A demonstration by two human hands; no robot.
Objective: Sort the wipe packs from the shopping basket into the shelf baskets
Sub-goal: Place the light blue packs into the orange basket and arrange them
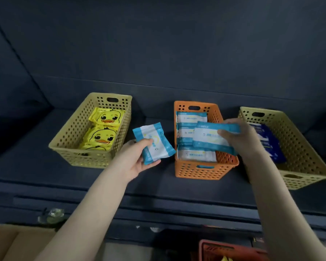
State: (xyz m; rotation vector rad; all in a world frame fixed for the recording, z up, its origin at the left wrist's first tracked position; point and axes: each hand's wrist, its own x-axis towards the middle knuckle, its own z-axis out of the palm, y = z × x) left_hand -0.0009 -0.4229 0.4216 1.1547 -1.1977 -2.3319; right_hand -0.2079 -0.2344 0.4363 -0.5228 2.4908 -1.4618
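red shopping basket (226,246) cut off below

Two yellow baskets (73,129) and one orange basket (196,172). Three duck packs (104,136); five blue-and-white packs (196,154), three binned, two held; dark blue packs (271,146) overlapping, number unclear. One red shopping basket (231,250).

Shelf (154,185) carries three baskets in a row. Middle basket (196,172) stands central, left basket (70,132) at its 9 o'clock, right basket (305,147) at 3 o'clock. Packs (191,154) lie inside each. Shopping basket (231,250) at 6 o'clock, below the shelf front; cardboard box (11,242) at 8 o'clock.
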